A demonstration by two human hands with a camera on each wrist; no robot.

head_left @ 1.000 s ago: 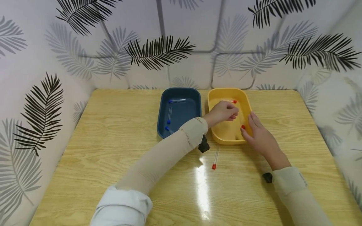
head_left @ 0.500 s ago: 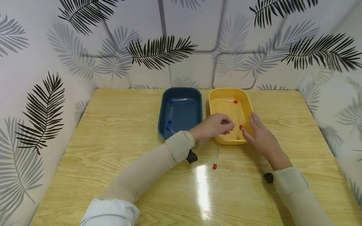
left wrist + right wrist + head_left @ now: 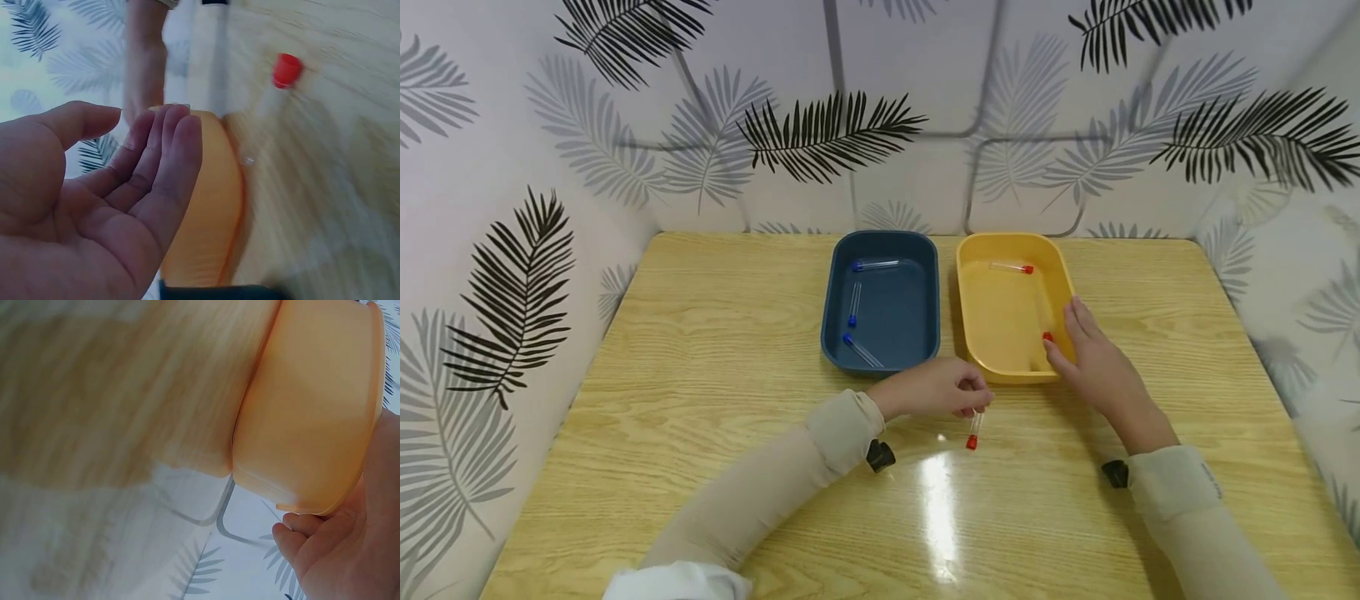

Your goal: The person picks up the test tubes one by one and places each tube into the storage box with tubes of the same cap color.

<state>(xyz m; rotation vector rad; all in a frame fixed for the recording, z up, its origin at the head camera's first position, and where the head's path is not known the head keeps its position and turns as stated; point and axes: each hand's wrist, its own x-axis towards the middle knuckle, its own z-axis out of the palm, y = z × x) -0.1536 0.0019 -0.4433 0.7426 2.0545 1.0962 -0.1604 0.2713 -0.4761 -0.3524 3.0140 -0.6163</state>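
My left hand [image 3: 938,390] hovers just in front of the bins, over a red-capped clear test tube [image 3: 976,433] that lies on the table and is partly hidden by the fingers. In the left wrist view its thumb and bent fingers [image 3: 178,156] stand apart with nothing between them, and the tube's red cap [image 3: 287,70] shows beyond. At the yellow bin's [image 3: 1007,325] right side, my right hand [image 3: 1105,375] holds the rim, thumb over the edge and fingers along the outer wall [image 3: 306,412]. Another tube's red cap [image 3: 1047,336] peeks out beside that thumb.
Close left of the yellow bin stands a dark blue bin [image 3: 895,312] with several blue-capped tubes inside. One more red-capped tube [image 3: 1012,267] lies at the back of the yellow bin. A patterned wall covering [image 3: 880,125] rises behind the wooden table [image 3: 700,333].
My left hand has come out of the yellow bin, toward me and left, to the tube on the table. A tube inside the yellow bin has rolled toward its right wall. The right hand stays put.
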